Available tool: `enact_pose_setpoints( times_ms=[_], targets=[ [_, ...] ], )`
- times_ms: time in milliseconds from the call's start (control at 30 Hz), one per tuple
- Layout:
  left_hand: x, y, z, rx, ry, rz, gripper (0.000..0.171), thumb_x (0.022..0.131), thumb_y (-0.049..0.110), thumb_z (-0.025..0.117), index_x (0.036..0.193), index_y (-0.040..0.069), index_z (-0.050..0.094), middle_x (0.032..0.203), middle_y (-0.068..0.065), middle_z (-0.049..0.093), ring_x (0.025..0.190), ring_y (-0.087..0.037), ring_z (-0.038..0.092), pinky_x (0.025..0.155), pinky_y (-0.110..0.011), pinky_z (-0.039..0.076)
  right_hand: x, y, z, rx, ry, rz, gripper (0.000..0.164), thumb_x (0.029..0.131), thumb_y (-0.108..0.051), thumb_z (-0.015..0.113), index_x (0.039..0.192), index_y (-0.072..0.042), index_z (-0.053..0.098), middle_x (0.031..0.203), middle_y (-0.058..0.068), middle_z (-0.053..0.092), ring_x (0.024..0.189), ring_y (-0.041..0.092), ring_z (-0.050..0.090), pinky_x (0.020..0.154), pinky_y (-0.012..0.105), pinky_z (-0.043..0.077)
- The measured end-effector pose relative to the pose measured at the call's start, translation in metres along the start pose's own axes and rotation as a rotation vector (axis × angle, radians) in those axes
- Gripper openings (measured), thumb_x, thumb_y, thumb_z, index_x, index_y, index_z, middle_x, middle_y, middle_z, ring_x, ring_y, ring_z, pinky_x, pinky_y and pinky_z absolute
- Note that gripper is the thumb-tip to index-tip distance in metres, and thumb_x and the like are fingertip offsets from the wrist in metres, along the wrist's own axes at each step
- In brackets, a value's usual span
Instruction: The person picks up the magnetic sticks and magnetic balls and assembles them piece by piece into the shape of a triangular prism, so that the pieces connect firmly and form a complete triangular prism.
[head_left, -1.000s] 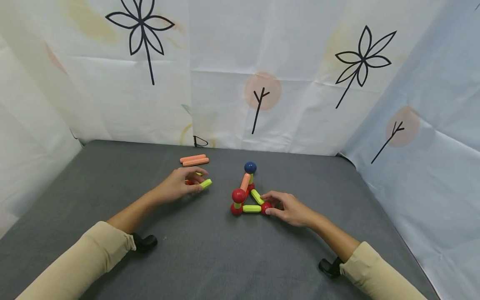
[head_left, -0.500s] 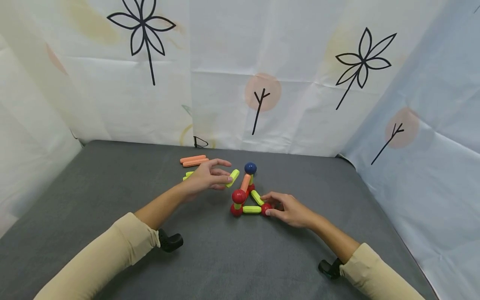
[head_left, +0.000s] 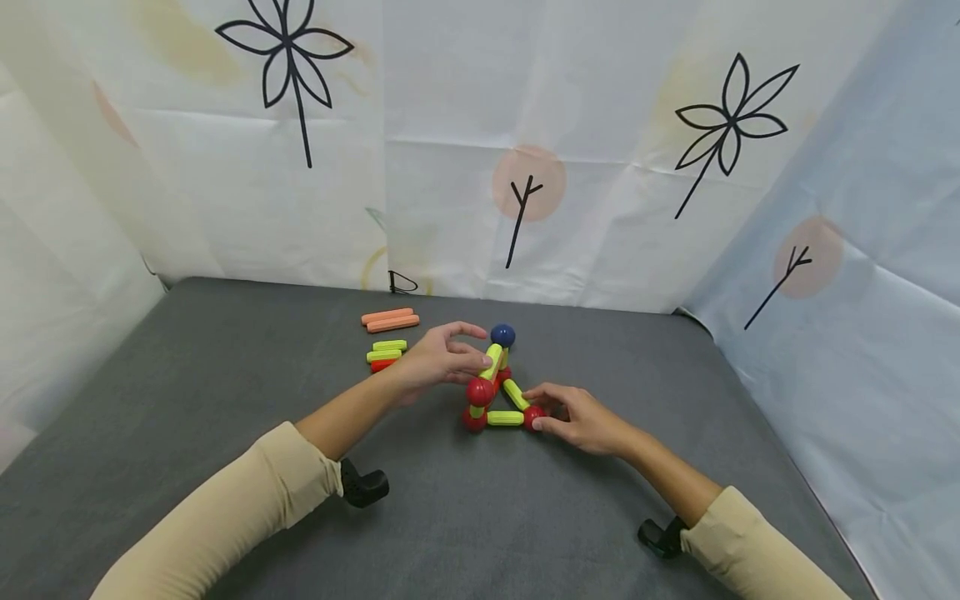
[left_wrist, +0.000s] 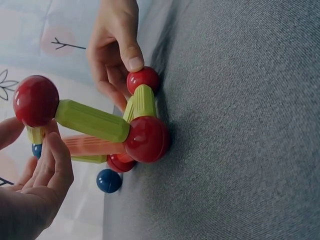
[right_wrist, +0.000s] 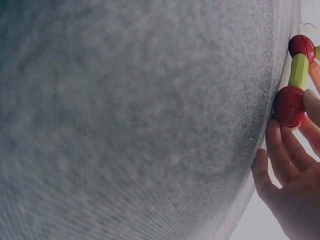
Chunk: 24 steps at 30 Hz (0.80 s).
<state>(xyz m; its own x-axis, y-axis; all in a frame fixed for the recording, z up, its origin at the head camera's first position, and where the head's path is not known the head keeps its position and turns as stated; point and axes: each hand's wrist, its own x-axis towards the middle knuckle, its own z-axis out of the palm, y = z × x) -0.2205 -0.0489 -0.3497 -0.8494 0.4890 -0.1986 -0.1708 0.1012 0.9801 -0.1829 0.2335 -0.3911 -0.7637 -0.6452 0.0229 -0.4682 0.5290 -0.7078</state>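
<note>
Spare sticks (head_left: 393, 324), one red and part hidden, lay on the counter (head_left: 450, 533). The left hand (head_left: 438, 354) pinched a green stick (head_left: 492, 361) between a high red ball (head_left: 480, 392) and a blue ball (head_left: 503, 336). Joining them seemed the step, needing careful lining up; whether it met the blue one was hard to see. The right hand (head_left: 576, 418) held a low red ball (head_left: 532, 415).

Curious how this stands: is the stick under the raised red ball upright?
Upright: the stick joins the raised red ball to a lower red ball.
</note>
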Motion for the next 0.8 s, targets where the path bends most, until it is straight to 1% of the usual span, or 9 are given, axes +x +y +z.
enact_pose_setpoints(
  times_ms=[67, 133, 333, 500, 567, 700, 767, 800],
  targets=[
    [0.0, 0.0, 0.001, 0.003, -0.002, -0.008, 0.054, 0.092, 0.017, 0.072, 0.14, 0.008, 0.048, 0.119, -0.013, 0.069, 0.108, -0.025, 0.066, 0.092, -0.039, 0.054, 0.0, 0.0, 0.0, -0.002, 0.0, 0.004, 0.038, 0.097, -0.019, 0.066, 0.129, -0.001, 0.06, 0.117, 0.008, 0.067, 0.097, 0.018, 0.062, 0.079, 0.03, 0.052],
    [0.0, 0.001, 0.001, 0.011, 0.012, -0.016, 0.054, 0.092, 0.017, 0.073, 0.14, 0.008, 0.048, 0.119, -0.013, 0.069, 0.108, -0.025, 0.066, 0.092, -0.039, 0.054, 0.0, 0.0, 0.0, -0.002, -0.001, 0.005, 0.038, 0.097, -0.019, 0.066, 0.129, -0.001, 0.06, 0.117, 0.008, 0.067, 0.097, 0.018, 0.062, 0.079, 0.03, 0.052],
    [0.006, 0.001, 0.001, 0.038, 0.078, -0.023, 0.052, 0.091, 0.02, 0.075, 0.136, 0.008, 0.052, 0.12, -0.012, 0.068, 0.108, -0.025, 0.067, 0.093, -0.04, 0.054, 0.0, 0.001, 0.0, -0.002, 0.001, 0.004, 0.037, 0.097, -0.019, 0.066, 0.13, -0.002, 0.06, 0.116, 0.007, 0.067, 0.097, 0.017, 0.062, 0.079, 0.03, 0.052],
    [0.009, 0.001, 0.001, 0.06, 0.077, -0.015, 0.053, 0.091, 0.022, 0.074, 0.137, 0.008, 0.051, 0.122, -0.014, 0.068, 0.111, -0.026, 0.065, 0.095, -0.042, 0.052, 0.0, 0.002, 0.001, -0.001, 0.003, 0.002, 0.038, 0.097, -0.02, 0.067, 0.13, -0.002, 0.06, 0.116, 0.007, 0.067, 0.096, 0.017, 0.062, 0.079, 0.03, 0.052],
    [0.009, 0.0, 0.0, 0.066, 0.073, -0.005, 0.052, 0.093, 0.024, 0.071, 0.137, 0.007, 0.05, 0.124, -0.014, 0.067, 0.111, -0.027, 0.065, 0.095, -0.042, 0.052, 0.0, 0.002, 0.001, 0.0, 0.004, 0.002, 0.038, 0.097, -0.019, 0.067, 0.13, -0.001, 0.06, 0.116, 0.007, 0.067, 0.097, 0.017, 0.062, 0.079, 0.03, 0.052],
    [0.009, -0.009, -0.004, 0.082, 0.078, 0.016, 0.044, 0.099, 0.023, 0.061, 0.137, 0.003, 0.051, 0.124, -0.015, 0.066, 0.108, -0.027, 0.066, 0.092, -0.04, 0.054, -0.001, 0.001, 0.0, -0.003, 0.006, 0.003, 0.038, 0.097, -0.019, 0.066, 0.13, -0.001, 0.059, 0.117, 0.007, 0.067, 0.097, 0.017, 0.062, 0.079, 0.03, 0.052],
    [0.008, -0.017, -0.008, 0.131, 0.06, 0.037, 0.038, 0.101, 0.017, 0.056, 0.136, 0.001, 0.051, 0.119, -0.016, 0.068, 0.104, -0.027, 0.067, 0.09, -0.039, 0.055, -0.002, 0.0, 0.0, -0.008, 0.005, 0.003, 0.038, 0.097, -0.019, 0.066, 0.13, -0.001, 0.059, 0.117, 0.007, 0.067, 0.097, 0.017, 0.062, 0.079, 0.029, 0.052],
    [0.008, -0.022, -0.01, 0.169, 0.038, 0.045, 0.036, 0.101, 0.013, 0.054, 0.135, 0.001, 0.051, 0.115, -0.016, 0.068, 0.1, -0.026, 0.068, 0.087, -0.037, 0.056, -0.002, 0.0, -0.001, -0.011, 0.005, 0.001, 0.038, 0.097, -0.019, 0.066, 0.13, -0.001, 0.059, 0.116, 0.007, 0.067, 0.097, 0.016, 0.061, 0.079, 0.029, 0.052]
  ],
)
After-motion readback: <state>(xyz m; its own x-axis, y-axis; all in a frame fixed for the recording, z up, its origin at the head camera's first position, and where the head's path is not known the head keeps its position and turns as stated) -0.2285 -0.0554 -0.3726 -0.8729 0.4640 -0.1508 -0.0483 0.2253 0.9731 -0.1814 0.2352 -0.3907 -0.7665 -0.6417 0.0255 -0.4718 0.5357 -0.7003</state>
